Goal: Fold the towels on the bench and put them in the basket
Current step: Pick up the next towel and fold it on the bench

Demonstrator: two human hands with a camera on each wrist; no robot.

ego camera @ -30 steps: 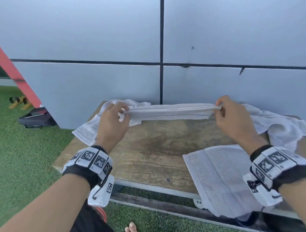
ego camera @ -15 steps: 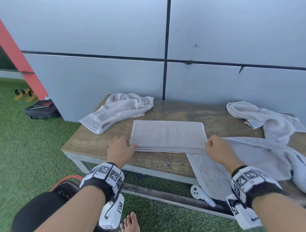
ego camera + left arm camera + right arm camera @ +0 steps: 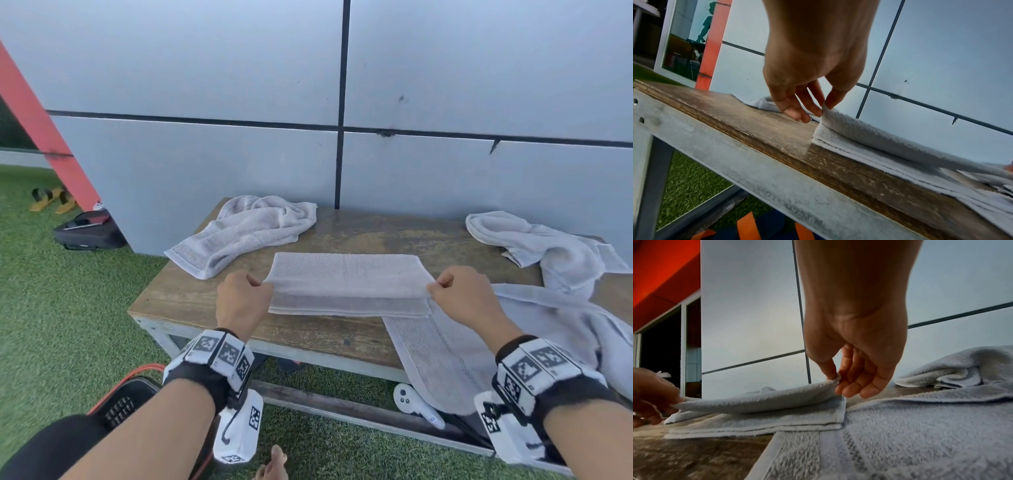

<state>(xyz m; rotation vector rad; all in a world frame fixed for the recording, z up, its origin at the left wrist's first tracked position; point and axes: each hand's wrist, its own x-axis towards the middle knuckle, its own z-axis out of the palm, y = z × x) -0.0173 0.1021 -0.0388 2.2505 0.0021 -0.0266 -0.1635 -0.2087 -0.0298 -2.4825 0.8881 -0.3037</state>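
Observation:
A grey folded towel (image 3: 346, 281) lies in the middle of the wooden bench (image 3: 205, 294). My left hand (image 3: 265, 285) pinches the left end of its top layer between thumb and fingers, seen close in the left wrist view (image 3: 823, 108). My right hand (image 3: 433, 286) pinches the right end of the same layer (image 3: 836, 378). That layer (image 3: 766, 400) is raised a little off the layers below. A black basket (image 3: 126, 401) with a red rim sits on the grass at lower left, partly hidden by my knee.
A crumpled towel (image 3: 246, 229) lies at the bench's back left and another (image 3: 548, 246) at the back right. A spread towel (image 3: 445, 349) hangs over the front edge at the right. A white controller (image 3: 411, 401) lies under the bench. The grey wall stands directly behind.
The towel was stretched in the air near the wall, then came down folded onto the bench. Both hands have shifted to its ends and lifted the top layer.

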